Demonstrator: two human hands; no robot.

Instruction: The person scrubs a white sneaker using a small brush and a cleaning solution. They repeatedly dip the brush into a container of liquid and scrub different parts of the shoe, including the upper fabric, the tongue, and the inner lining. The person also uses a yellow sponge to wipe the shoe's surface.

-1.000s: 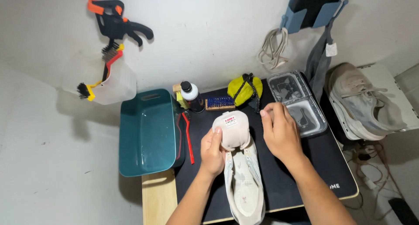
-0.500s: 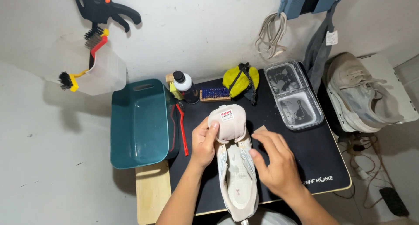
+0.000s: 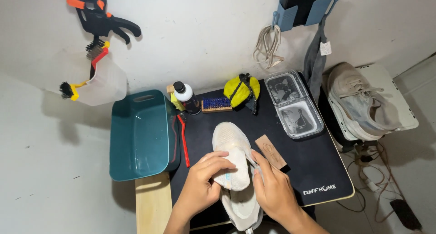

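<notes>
On the black mat point(image 3: 313, 161), centre-front: pale sneaker point(image 3: 231, 147), long axis running near-to-far, toe pointing away toward the wall, tilted slightly left, heel end at the near table edge. Left hand point(image 3: 202, 184) fingers curled over the sneaker's insole/tongue area, gripping it from the left. Right hand point(image 3: 272, 188) pinches the right side of the upper, fingers narrow. Brown wooden block point(image 3: 270, 151) just right of the sneaker. Red brush point(image 3: 184, 141) left of it, beside the teal tub point(image 3: 141, 134). Second sneaker point(image 3: 363, 102) well apart, far right.
</notes>
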